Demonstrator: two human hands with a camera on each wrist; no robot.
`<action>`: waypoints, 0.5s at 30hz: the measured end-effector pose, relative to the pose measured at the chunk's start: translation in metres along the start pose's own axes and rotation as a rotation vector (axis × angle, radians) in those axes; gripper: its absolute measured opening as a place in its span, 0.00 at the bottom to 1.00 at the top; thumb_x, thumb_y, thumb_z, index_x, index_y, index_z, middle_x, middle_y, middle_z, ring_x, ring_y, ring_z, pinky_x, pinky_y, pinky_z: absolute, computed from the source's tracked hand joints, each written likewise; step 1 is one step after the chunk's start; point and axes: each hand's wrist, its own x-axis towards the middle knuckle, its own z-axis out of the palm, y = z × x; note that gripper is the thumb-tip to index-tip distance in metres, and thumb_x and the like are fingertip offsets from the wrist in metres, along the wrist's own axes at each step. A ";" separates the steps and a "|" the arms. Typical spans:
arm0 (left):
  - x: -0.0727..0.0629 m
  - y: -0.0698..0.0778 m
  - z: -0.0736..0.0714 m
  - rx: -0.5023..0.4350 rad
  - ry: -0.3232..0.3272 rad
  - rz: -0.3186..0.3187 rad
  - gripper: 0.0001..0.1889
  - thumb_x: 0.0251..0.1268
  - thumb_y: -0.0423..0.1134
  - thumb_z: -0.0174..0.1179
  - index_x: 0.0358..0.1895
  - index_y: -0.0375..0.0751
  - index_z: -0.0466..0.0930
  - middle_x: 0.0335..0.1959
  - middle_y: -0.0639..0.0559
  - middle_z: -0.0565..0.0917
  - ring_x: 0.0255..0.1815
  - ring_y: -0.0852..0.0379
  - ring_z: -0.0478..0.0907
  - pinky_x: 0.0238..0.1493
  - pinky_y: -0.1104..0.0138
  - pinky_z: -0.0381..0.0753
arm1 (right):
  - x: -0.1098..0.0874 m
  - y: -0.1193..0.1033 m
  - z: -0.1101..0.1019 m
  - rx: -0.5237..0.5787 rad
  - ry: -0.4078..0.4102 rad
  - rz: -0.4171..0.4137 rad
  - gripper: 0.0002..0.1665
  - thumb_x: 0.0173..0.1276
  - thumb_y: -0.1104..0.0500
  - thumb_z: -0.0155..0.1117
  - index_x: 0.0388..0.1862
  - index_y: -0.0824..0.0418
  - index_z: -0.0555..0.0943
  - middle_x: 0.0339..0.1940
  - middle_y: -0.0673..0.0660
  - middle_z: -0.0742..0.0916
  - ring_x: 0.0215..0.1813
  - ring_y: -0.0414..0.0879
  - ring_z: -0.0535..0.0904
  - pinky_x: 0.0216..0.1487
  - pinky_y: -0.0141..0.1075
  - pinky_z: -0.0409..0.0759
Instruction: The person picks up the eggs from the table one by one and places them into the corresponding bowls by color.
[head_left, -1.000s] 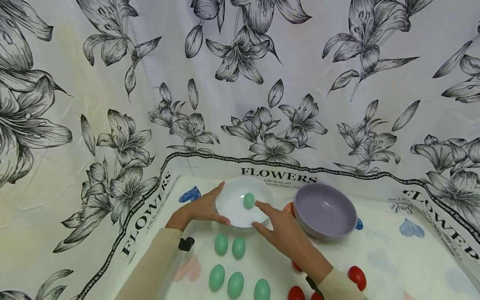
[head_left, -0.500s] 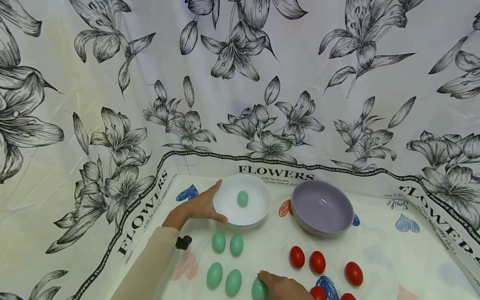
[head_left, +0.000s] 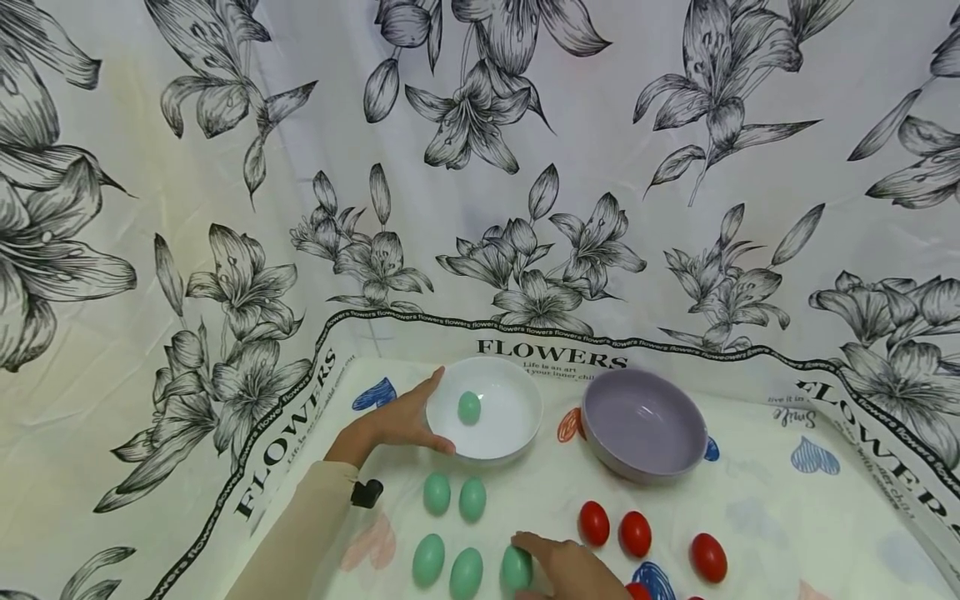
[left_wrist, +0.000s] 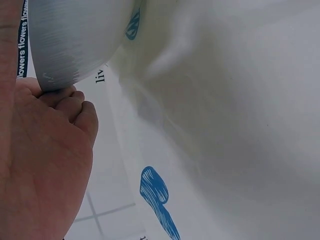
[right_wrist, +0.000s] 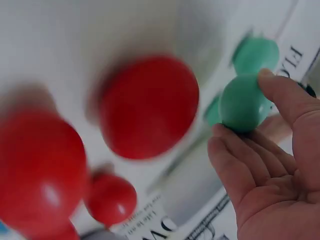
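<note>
My left hand (head_left: 405,419) holds the white bowl (head_left: 510,417) by its left side, thumb at the near rim. Seen from the left wrist, its fingers (left_wrist: 70,105) curl against the bowl's outer wall. One green egg (head_left: 469,407) lies inside that bowl. At the front of the table my right hand (head_left: 573,571) pinches another green egg (right_wrist: 245,102) between thumb and fingertips. Several more green eggs (head_left: 428,560) lie on the cloth to the left of it, between the hand and the white bowl.
A purple bowl (head_left: 645,425) stands right of the white one. Several red eggs (head_left: 635,534) lie right of my right hand, looming close in the right wrist view. Flower-printed cloth (head_left: 480,250) hangs behind and covers the table.
My right hand has left the white bowl and come down to the front, where it now grips a green egg. Inside the bowl, the egg has rolled left. My left hand stays put.
</note>
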 end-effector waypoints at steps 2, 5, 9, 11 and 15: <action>0.000 0.000 0.000 0.001 -0.003 0.000 0.83 0.38 0.71 0.83 0.88 0.43 0.30 0.88 0.42 0.41 0.88 0.42 0.43 0.83 0.48 0.52 | 0.001 -0.006 -0.014 0.003 0.055 -0.004 0.37 0.63 0.42 0.81 0.70 0.48 0.82 0.53 0.46 0.91 0.49 0.46 0.86 0.56 0.54 0.86; -0.001 -0.001 0.001 0.007 -0.001 -0.003 0.83 0.38 0.72 0.82 0.88 0.43 0.30 0.88 0.43 0.40 0.88 0.43 0.43 0.84 0.48 0.51 | 0.007 -0.014 -0.038 -0.067 0.209 -0.108 0.36 0.64 0.43 0.81 0.70 0.49 0.82 0.51 0.43 0.91 0.47 0.40 0.85 0.55 0.50 0.87; -0.002 -0.003 0.001 0.015 0.003 -0.008 0.82 0.39 0.72 0.82 0.88 0.42 0.31 0.88 0.43 0.41 0.88 0.43 0.43 0.83 0.48 0.52 | 0.024 -0.021 -0.066 -0.221 0.433 -0.286 0.35 0.66 0.47 0.81 0.70 0.54 0.81 0.48 0.46 0.92 0.39 0.32 0.82 0.47 0.38 0.88; -0.003 -0.003 0.000 0.012 -0.001 -0.011 0.82 0.39 0.72 0.82 0.88 0.43 0.30 0.88 0.43 0.41 0.88 0.43 0.43 0.83 0.48 0.52 | 0.035 -0.026 -0.078 -0.252 0.497 -0.333 0.36 0.65 0.50 0.82 0.69 0.57 0.81 0.47 0.50 0.93 0.38 0.32 0.83 0.44 0.36 0.87; -0.002 0.000 -0.001 -0.001 -0.001 -0.002 0.82 0.39 0.71 0.83 0.88 0.44 0.30 0.88 0.42 0.41 0.88 0.42 0.43 0.83 0.47 0.52 | 0.058 -0.035 -0.099 -0.278 0.551 -0.349 0.36 0.63 0.53 0.83 0.68 0.59 0.81 0.47 0.53 0.93 0.44 0.40 0.88 0.46 0.37 0.88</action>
